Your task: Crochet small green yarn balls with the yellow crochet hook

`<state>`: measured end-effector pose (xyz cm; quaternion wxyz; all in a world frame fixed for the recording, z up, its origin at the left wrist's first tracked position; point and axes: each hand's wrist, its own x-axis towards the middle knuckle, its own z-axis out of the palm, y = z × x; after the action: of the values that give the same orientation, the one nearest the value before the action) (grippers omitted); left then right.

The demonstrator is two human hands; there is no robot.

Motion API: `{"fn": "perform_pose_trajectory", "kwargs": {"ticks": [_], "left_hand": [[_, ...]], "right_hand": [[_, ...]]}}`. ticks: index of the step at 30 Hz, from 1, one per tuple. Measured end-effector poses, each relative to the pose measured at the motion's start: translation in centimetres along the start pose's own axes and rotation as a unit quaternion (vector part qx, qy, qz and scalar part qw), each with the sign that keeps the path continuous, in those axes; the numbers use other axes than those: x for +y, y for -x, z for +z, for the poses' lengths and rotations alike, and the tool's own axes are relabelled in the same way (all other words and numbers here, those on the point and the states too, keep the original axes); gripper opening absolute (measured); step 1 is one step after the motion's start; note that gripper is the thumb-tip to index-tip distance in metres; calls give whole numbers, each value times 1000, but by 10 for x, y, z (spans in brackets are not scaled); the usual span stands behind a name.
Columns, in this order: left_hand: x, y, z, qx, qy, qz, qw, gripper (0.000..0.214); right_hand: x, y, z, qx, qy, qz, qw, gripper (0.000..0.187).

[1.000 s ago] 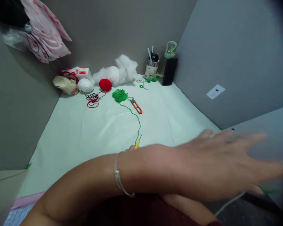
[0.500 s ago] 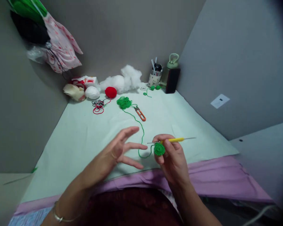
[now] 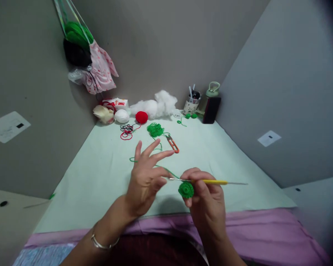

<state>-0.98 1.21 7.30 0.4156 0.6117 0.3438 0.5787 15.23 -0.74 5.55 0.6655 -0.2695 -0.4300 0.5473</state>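
Left wall label [image 3: 9, 126]: faint marks, too small to read from here.
Box at the back [image 3: 115, 103]: white with red print, no brand legible.
Left hand [image 3: 144, 183]: fingers spread, gripping nothing I can see; the green strand [image 3: 169, 172] passes behind or between them, I can't tell which. Slack there could loosen the stitches.
Green yarn heap [image 3: 155, 130]: on the table [image 3: 100, 173], close by the orange snips [image 3: 172, 144]; a tug might snag a strand on the blades.
Green crocheted round [image 3: 186, 189]: just under the yellow hook [image 3: 215, 181], raised near the table's front.
Right hand [image 3: 209, 197]: pinching both; a slip could jab the left fingertip.
Right wall label [image 3: 269, 138]: unreadable.
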Motion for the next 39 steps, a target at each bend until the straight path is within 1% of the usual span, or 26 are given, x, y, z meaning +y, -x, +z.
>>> {"fn": "perform_pose_trajectory", "kwargs": {"ticks": [1,2,3,5,7,10,15,17,20,23,26,28,30,32,36,39], "left_hand": [[-3,6,1,-9,-10,-36,999,44],[-6,12,3,-20,13,-82,996,40],[-9,17,6,-27,61,-133,989,40],[-12,24,14,-28,172,-221,959,42],[-15,29,21,-3,235,-260,936,43],[-15,30,24,36,264,-269,926,44],[-12,29,20,65,282,-281,915,48],[-11,28,19,71,302,-291,905,46],[-9,26,18,82,341,-314,882,39],[-9,25,17,89,357,-326,871,41],[-10,26,15,84,341,-321,880,45],[-10,27,14,84,320,-312,891,45],[-9,28,13,81,303,-304,899,44],[-8,29,13,71,292,-300,905,45],[-7,29,12,59,290,-297,908,40],[-7,30,12,63,293,-300,906,37]], "right_hand": [[2,-1,-3,4,18,-12,1000,12],[5,0,-5,5,37,-24,999,12],[9,0,-8,5,55,-34,998,11],[16,2,-13,2,90,-55,994,11],[22,3,-17,-1,123,-73,990,14],[25,2,-19,-2,164,-83,983,17],[25,-1,-18,3,204,-77,976,10],[27,-2,-18,1,198,-58,978,9],[31,-3,-19,1,172,-24,985,6],[31,-3,-21,-14,171,-9,985,4],[28,-4,-20,-40,189,-14,981,8],[26,-3,-20,-48,194,-32,979,11],[25,-3,-19,-46,195,-54,978,13],[26,-3,-20,-39,184,-56,981,13],[29,-1,-21,-20,108,11,994,10],[28,-2,-20,-6,58,51,997,14]]}}
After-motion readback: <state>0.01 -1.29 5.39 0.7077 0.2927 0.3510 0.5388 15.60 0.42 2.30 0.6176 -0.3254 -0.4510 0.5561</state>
